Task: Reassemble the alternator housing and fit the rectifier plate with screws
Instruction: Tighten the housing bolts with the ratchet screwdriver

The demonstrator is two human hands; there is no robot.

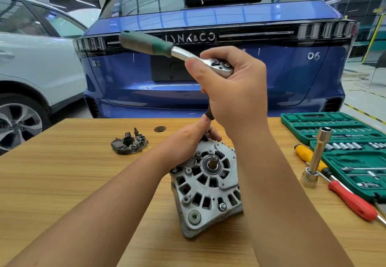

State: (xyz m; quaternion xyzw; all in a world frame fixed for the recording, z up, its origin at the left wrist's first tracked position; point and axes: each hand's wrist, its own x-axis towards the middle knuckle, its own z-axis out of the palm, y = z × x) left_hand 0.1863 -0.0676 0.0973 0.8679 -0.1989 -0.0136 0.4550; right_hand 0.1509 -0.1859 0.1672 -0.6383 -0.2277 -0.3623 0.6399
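**Ratchet on the far edge of the alternator**

I see the grey cast-aluminium alternator housing (205,185) standing on the pale wooden table (62,183), its vented end face and central shaft turned up toward me. My right hand (234,91) is raised above it, forearm rising steeply from the lower right, fingers and thumb curled round the chrome head of a ratchet wrench with a green and grey handle (158,45); the handle sticks out up and to the left, unsupported. A dark extension bar (208,116) drops from below that hand to the housing's far edge. My left hand (188,141) reaches in from the lower left, forearm low over the table, fingers wrapped over the housing's far top edge, with fingertips pinching the small socket at the bar's lower end.

The dark rectifier plate (129,143) lies on the table to the left, well apart from the housing. On the right sit an open green socket case (344,147), a chrome long socket standing upright (315,158), and red- and yellow-handled screwdrivers (353,202). A blue car (208,83) is parked beyond.
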